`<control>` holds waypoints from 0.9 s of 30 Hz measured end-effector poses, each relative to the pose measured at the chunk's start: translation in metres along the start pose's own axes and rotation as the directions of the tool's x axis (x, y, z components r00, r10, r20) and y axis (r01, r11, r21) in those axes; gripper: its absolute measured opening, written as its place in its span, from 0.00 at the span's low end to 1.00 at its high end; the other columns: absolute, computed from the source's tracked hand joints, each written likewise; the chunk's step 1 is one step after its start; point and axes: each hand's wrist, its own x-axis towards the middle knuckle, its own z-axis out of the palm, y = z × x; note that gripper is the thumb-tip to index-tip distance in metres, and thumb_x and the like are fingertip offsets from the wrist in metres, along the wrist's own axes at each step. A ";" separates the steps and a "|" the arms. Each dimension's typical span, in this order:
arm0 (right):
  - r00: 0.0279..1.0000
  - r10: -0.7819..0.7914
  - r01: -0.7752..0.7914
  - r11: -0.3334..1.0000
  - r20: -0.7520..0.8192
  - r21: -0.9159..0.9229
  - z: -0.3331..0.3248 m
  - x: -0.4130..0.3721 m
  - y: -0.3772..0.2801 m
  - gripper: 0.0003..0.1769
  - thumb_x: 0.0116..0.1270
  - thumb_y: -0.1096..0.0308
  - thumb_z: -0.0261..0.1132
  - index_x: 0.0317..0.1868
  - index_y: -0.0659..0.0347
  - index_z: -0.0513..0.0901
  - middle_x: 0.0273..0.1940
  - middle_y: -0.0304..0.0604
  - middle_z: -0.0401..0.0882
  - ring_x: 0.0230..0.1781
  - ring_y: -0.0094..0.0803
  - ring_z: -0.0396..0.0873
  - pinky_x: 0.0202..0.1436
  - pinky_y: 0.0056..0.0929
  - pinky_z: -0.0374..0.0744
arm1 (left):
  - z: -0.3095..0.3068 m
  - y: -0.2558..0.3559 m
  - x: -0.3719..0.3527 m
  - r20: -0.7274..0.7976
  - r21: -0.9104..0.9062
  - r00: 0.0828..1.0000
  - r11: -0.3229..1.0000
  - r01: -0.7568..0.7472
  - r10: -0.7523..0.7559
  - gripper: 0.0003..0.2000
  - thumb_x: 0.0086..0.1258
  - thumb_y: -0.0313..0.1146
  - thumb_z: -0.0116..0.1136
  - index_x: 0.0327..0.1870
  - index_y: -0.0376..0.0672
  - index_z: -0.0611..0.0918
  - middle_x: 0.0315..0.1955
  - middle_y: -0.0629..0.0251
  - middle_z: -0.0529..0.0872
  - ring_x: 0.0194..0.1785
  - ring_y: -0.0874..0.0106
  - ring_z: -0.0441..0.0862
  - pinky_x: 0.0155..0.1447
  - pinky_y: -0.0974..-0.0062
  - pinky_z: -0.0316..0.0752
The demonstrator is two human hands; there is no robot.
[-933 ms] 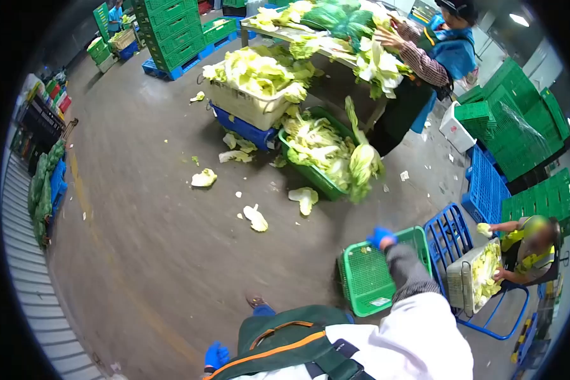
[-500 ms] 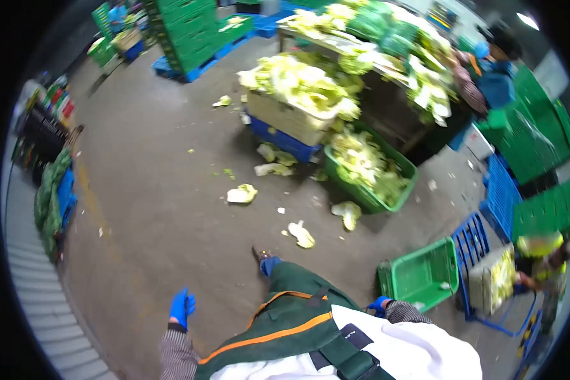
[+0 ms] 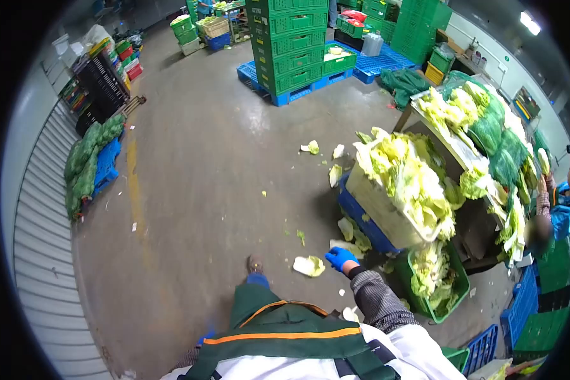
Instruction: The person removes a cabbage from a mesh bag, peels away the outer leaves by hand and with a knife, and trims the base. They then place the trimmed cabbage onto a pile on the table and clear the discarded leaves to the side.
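Note:
My right hand (image 3: 341,258), in a blue glove, is held out ahead of my body with its fingers loosely apart and nothing visible in them. Beneath and beside it, pale cabbage leaves (image 3: 309,266) lie on the floor. My left hand (image 3: 205,337) is a blurred patch of blue glove by my green apron, its fingers mostly hidden. To the right of my right hand, a cream crate (image 3: 383,212) heaped with leaves rests on a blue crate (image 3: 363,221). A green tub (image 3: 462,292) of leaves stands beside them.
A table (image 3: 443,136) piled with cabbages is at the right, with a co-worker (image 3: 560,212) behind it. Stacked green crates (image 3: 291,47) stand on blue pallets (image 3: 288,97) ahead. Netted sacks (image 3: 85,161) line the left wall. More crates are at the lower right.
The view has swung right to left, so the crates and table appear farther right. My right hand has moved forward, away from the empty green crate. My left hand has drawn in beside my apron.

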 end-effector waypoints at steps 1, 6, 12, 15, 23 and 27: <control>0.991 -0.128 0.124 0.989 -0.043 -0.082 0.005 0.027 -0.022 0.21 0.62 0.52 0.61 0.45 0.61 0.81 0.40 0.54 0.83 0.42 0.50 0.81 0.47 0.40 0.77 | -0.004 0.028 0.006 -0.011 -0.069 0.998 0.996 0.059 -0.060 0.23 0.70 0.52 0.52 0.59 0.48 0.74 0.44 0.62 0.82 0.46 0.66 0.80 0.48 0.59 0.76; 0.999 -0.037 0.034 0.986 -0.015 -0.163 0.021 0.094 -0.062 0.26 0.62 0.45 0.59 0.45 0.61 0.83 0.42 0.57 0.82 0.44 0.52 0.81 0.49 0.43 0.76 | -0.033 0.228 0.088 0.015 -0.161 0.998 0.985 0.058 -0.056 0.23 0.71 0.51 0.50 0.60 0.47 0.72 0.44 0.61 0.82 0.45 0.65 0.80 0.47 0.58 0.76; 0.867 0.460 -0.453 0.888 0.189 -0.085 -0.014 0.138 -0.001 0.33 0.62 0.39 0.56 0.49 0.63 0.82 0.42 0.53 0.84 0.41 0.46 0.84 0.46 0.42 0.78 | -0.033 0.542 0.165 0.053 -0.066 0.981 0.981 -0.181 0.185 0.24 0.70 0.52 0.50 0.60 0.48 0.71 0.42 0.59 0.82 0.43 0.63 0.80 0.45 0.57 0.75; 0.809 0.587 -0.587 0.806 0.021 0.076 -0.052 0.172 -0.030 0.29 0.64 0.41 0.56 0.44 0.61 0.83 0.32 0.48 0.84 0.28 0.38 0.83 0.35 0.35 0.80 | 0.014 0.700 0.196 0.088 0.065 0.952 0.952 -0.300 0.294 0.24 0.67 0.55 0.52 0.58 0.49 0.73 0.40 0.57 0.82 0.39 0.64 0.79 0.42 0.59 0.74; 0.860 0.505 -0.507 0.862 0.079 0.004 -0.128 0.377 -0.063 0.30 0.63 0.44 0.55 0.49 0.63 0.82 0.45 0.55 0.83 0.46 0.48 0.82 0.54 0.43 0.76 | 0.175 0.963 0.163 0.502 0.375 0.852 0.849 -0.371 0.150 0.19 0.69 0.48 0.54 0.54 0.47 0.76 0.43 0.59 0.82 0.43 0.64 0.80 0.45 0.62 0.77; 0.884 0.399 -0.355 0.912 -0.242 0.207 -0.246 0.459 -0.131 0.31 0.62 0.41 0.55 0.52 0.60 0.80 0.51 0.57 0.79 0.54 0.52 0.77 0.57 0.44 0.74 | 0.216 1.090 0.146 0.387 0.444 0.906 0.826 -0.348 0.173 0.19 0.68 0.47 0.55 0.52 0.43 0.77 0.42 0.59 0.82 0.43 0.64 0.80 0.44 0.63 0.78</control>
